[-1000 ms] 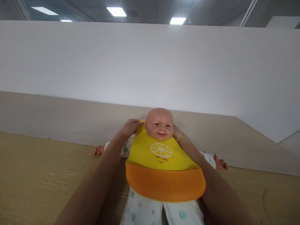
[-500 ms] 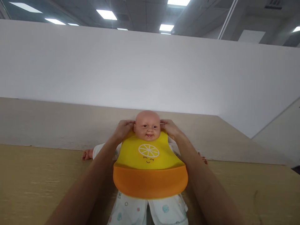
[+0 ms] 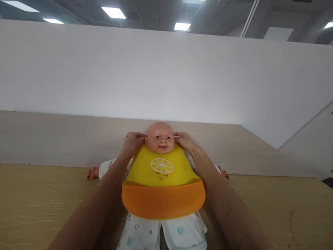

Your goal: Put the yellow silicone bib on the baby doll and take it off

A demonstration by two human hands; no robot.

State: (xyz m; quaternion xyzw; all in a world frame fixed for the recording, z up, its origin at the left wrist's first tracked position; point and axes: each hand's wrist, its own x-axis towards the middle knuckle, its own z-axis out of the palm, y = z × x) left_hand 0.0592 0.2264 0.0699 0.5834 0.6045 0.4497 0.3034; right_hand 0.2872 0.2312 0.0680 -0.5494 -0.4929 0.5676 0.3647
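A baby doll (image 3: 160, 131) lies on its back, its arms spread and its face up. Over its chest is a yellow silicone bib (image 3: 182, 170) printed with a white citrus slice and a smiling face; an orange catch pocket (image 3: 163, 200) runs along its lower edge. My left hand (image 3: 133, 143) is closed at the left side of the doll's head, its fingers pinching at the bib's neck strap. On the other side, my right hand (image 3: 185, 141) grips the strap's other end in the same way. Both sets of fingertips are partly hidden by the head.
The doll rests on a wood-toned surface (image 3: 47, 201) with a paler grey-beige strip (image 3: 57, 139) behind it. A white panel (image 3: 156, 73) rises along the back, and another white panel (image 3: 312, 139) angles in at the right. Patterned white trousers (image 3: 179, 231) cover the doll's legs.
The view has shifted slightly, so the doll and bib appear a little farther left. Both hands stay beside the doll's head at the neck strap.
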